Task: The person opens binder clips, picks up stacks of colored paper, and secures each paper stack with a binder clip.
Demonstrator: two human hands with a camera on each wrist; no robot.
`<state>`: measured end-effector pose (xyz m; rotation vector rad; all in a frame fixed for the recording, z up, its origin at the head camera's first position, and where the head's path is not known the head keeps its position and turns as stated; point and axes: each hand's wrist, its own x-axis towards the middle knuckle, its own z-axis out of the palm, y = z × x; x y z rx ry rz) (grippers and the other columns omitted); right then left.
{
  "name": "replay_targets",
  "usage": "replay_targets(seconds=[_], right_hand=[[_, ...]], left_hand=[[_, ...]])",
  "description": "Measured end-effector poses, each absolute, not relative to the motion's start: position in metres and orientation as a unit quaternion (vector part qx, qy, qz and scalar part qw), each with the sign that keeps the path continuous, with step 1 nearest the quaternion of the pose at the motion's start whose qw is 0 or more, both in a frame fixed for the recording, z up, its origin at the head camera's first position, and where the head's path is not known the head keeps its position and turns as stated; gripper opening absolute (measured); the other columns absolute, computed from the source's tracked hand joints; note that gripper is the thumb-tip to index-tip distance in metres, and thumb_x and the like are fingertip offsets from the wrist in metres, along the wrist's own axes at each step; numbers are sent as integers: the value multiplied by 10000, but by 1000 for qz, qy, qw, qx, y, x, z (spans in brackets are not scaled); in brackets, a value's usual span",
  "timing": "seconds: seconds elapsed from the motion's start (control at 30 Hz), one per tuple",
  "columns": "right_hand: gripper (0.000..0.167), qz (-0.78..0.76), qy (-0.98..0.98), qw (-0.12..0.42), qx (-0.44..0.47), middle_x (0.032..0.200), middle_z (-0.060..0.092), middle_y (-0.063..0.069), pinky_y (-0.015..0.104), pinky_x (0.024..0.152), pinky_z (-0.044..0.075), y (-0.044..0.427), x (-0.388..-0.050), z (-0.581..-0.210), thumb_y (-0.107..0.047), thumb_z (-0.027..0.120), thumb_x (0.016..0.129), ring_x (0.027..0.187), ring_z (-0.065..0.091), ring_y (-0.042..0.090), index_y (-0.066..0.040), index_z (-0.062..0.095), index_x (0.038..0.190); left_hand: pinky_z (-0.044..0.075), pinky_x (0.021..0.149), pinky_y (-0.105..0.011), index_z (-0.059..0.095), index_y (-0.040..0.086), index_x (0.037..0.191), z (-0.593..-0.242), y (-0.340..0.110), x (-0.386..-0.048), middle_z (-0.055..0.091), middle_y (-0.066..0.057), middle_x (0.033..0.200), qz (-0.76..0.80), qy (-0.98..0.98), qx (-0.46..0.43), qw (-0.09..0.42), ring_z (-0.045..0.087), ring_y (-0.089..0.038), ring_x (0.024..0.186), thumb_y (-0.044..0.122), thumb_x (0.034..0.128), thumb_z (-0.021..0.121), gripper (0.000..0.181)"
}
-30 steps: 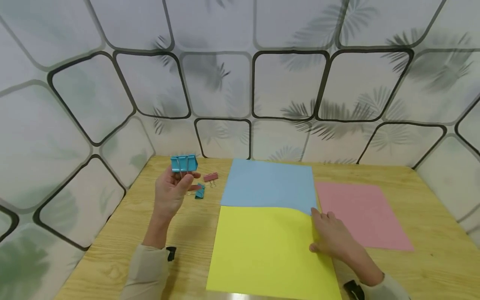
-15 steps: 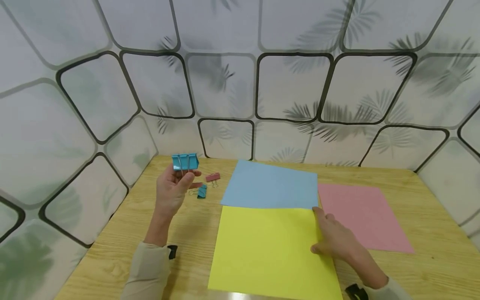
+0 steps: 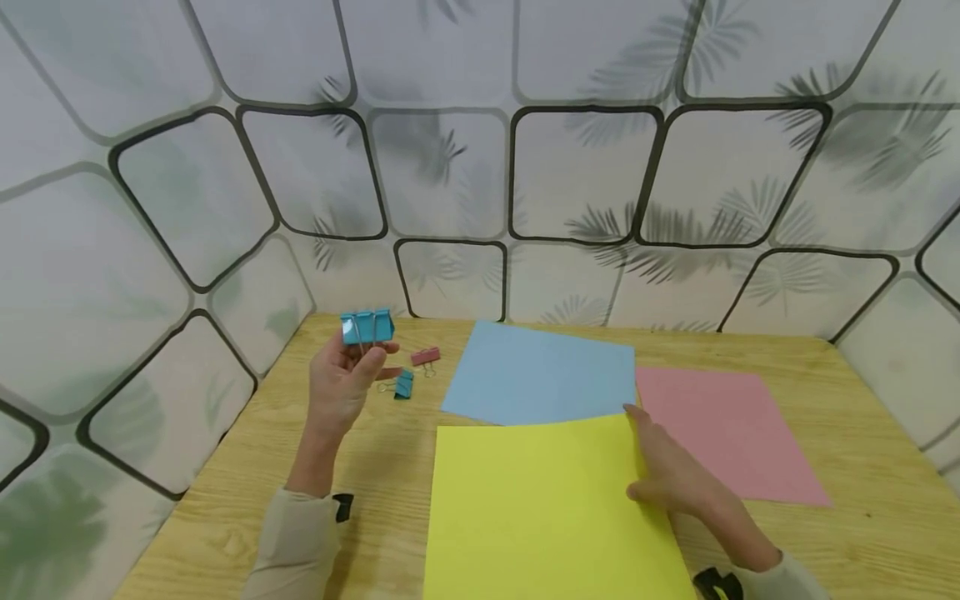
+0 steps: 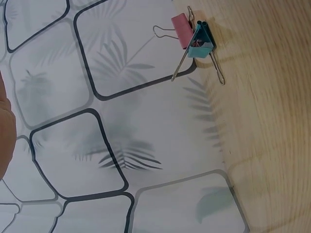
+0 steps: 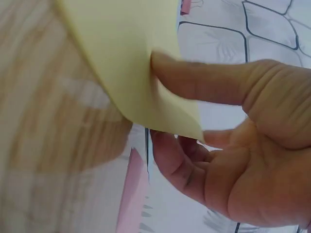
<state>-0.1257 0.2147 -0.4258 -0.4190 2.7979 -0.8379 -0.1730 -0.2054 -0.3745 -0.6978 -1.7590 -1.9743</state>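
Raised over the left of the table, my left hand holds a large blue binder clip between thumb and fingers. A small pink binder clip and a small teal binder clip lie just beyond it, their wire handles showing. My right hand pinches the right edge of a yellow paper sheet. In the right wrist view the thumb lies on top of this sheet and the fingers are underneath, and the edge is bent up.
A light blue sheet lies flat behind the yellow one, and a pink sheet lies to the right. The wooden table meets a patterned cloth wall at its back and sides.
The yellow sheet has shifted toward me with its right edge lifted, uncovering more of the blue sheet, which has turned slightly. My left hand has stayed nearly still with its clip.
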Motion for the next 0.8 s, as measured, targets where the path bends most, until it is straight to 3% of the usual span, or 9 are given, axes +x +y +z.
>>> replay_targets(seconds=[0.1,0.2,0.3,0.4,0.47,0.6,0.7,0.8], right_hand=[[1077,-328,931,93,-130,866,584,278,315,552,442,218,-131,-428,76,737,710,621,515,246,53,45,1535],[987,-392,903,127,-119,669,426,65,250,487,295,226,-136,-429,66,701,770,549,310,124,69,76,1534],[759,-456,861,176,-143,823,520,69,266,555,416,237,-143,-432,15,674,842,678,464,139,159,255,1457],[585,-538,794,244,-144,1034,623,151,341,697,554,247,-148,-433,-37,574,953,847,629,245,206,304,1411],[621,-584,751,278,-132,1158,631,183,411,774,582,250,-150,-433,-77,508,1009,952,675,308,190,190,1471],[740,-629,708,301,-109,1172,652,150,444,766,589,251,-150,-430,-178,455,1061,929,704,298,46,-47,1556],[747,-641,700,293,-118,1160,663,137,446,757,593,252,-151,-430,-207,441,1076,909,714,296,13,-82,1561],[720,-645,699,272,-146,1159,662,120,466,774,588,255,-153,-430,-192,426,1082,935,714,303,65,-65,1543]], left_hand=[[598,694,-326,634,49,1128,-375,-206,-173,691,-55,954,-703,-635,-247,205,697,-135,906,-7,979,585,165],[598,693,-327,638,67,1124,-375,-205,-174,696,-49,954,-698,-642,-244,204,701,-132,914,-12,978,585,175],[597,693,-331,635,82,1131,-376,-205,-175,694,-55,962,-693,-647,-247,201,699,-127,928,3,982,585,176],[597,703,-333,624,68,1140,-377,-204,-176,677,-71,976,-686,-649,-259,203,689,-132,945,28,1000,565,157],[597,710,-334,615,59,1143,-378,-204,-177,664,-76,985,-682,-649,-268,204,681,-136,953,54,1012,554,144],[596,724,-335,610,63,1118,-378,-204,-178,664,-60,986,-679,-649,-276,203,677,-132,947,103,1020,555,119],[596,725,-332,615,57,1096,-378,-204,-177,671,-49,959,-679,-650,-277,201,685,-129,925,117,1020,560,111],[598,711,-330,611,24,1108,-378,-204,-176,668,-57,942,-679,-651,-280,193,687,-128,903,125,1018,565,143]])
